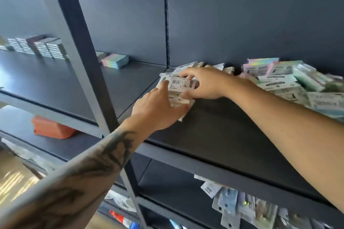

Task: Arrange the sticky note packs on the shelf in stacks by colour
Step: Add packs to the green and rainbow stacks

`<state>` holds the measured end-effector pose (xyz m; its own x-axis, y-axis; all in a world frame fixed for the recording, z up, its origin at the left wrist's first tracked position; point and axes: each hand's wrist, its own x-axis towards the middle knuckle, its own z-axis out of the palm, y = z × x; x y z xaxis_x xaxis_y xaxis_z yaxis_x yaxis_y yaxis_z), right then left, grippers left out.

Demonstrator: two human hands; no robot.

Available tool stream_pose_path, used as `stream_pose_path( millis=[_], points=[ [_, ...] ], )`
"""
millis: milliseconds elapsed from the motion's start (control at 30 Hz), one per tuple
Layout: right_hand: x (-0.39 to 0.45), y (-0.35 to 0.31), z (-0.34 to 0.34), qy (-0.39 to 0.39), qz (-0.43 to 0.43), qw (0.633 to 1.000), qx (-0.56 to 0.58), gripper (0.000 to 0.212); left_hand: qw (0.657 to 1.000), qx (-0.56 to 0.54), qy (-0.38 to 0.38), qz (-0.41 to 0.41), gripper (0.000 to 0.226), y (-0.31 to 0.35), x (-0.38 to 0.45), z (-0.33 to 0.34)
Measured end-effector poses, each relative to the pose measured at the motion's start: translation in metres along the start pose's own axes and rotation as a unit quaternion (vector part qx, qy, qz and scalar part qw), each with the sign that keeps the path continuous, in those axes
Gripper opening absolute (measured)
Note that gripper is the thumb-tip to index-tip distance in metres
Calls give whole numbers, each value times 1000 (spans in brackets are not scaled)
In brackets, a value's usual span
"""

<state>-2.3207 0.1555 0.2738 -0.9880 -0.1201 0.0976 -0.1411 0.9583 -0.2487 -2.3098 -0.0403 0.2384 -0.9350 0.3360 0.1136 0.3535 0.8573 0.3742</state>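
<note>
**Both hands on one small stack, the loose heap off to your right**

Your left hand (158,109) and right hand (202,83) meet on a small stack of white-backed sticky note packs (178,87) near the left end of the dark grey metal shelf (214,135). The left hand cups the stack's near side, thumb up against the top pack and fingers curled under its lower edge. The right hand comes over from the far side, fingertips pinching the top pack and thumb pressed to the stack's right edge. The picture is blurred, so how square the packs sit is hard to tell.

The stack lies directly between your two hands, its long side running roughly left to right. The jumbled heap of pastel pink, green and white packs (290,83) lies to the right of the stack, beyond your right wrist, so your right hand is the nearer one for the next pack, I judge. A short tidy stack of pastel striped packs (115,61) sits well apart in the bay to the left, past the dark upright post (83,57).
</note>
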Motion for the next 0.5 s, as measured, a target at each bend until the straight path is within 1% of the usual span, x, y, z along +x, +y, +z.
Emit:
stream_pose_path(
  millis=[100, 200, 300, 400, 500],
  points=[
    [-2, 2, 1, 9, -16, 1000, -3, 66, 1000, 3, 28, -11, 85, 9, 3, 6],
    [-11, 1, -2, 8, -19, 1000, -22, 65, 998, 1, 51, -20, 83, 16, 2, 9],
    [-24, 2, -6, -13, 5, 1000, -22, 65, 998, 14, 61, -11, 89, 21, -1, 13],
    [-35, 3, -6, -25, 25, 999, -30, 59, 997, 21, 73, -3, 85, 21, -1, 14],
    [-42, 2, -4, -15, 39, 999, -9, 55, 997, 25, 70, 2, 80, 20, -2, 14]
  ],
)
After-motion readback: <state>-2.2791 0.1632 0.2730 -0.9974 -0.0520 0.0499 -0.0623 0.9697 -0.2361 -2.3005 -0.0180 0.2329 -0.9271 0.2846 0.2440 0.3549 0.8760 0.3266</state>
